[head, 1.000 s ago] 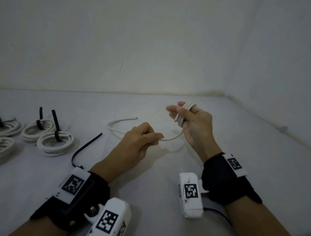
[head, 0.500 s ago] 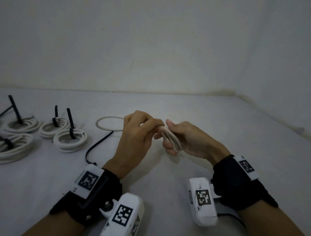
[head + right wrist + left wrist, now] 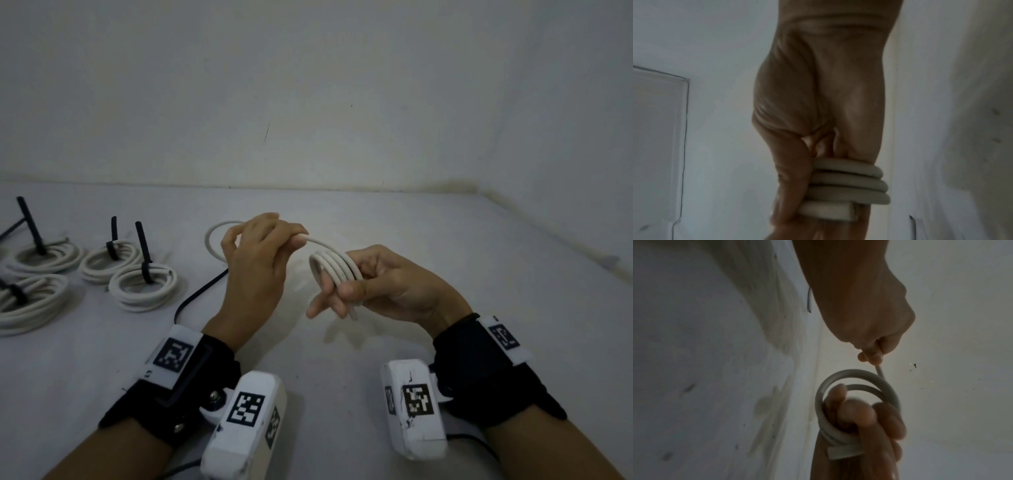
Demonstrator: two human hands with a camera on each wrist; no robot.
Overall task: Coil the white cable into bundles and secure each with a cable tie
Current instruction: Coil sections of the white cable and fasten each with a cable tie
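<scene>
The white cable (image 3: 337,270) is wound in about three turns around the fingers of my right hand (image 3: 370,291), whose thumb presses the turns in place; its cut end (image 3: 352,313) pokes out below. In the right wrist view the same coil (image 3: 849,186) sits stacked on the fingers. My left hand (image 3: 260,260) pinches the free run of the cable (image 3: 318,242) just left of the coil, and the slack loops behind that hand (image 3: 212,240). The left wrist view shows the pinch (image 3: 873,353) above the coil (image 3: 857,376). A loose black cable tie (image 3: 195,298) lies on the table under my left forearm.
Several finished white bundles with black ties stand on the table at the left (image 3: 144,284) (image 3: 109,260) (image 3: 44,253) (image 3: 27,301). The white table (image 3: 445,260) meets walls at the back and right.
My hands came together, then parted. The coil on my right fingers turned from flat to edge-on toward me, and my left hand rose, drawing the free cable over the coil.
</scene>
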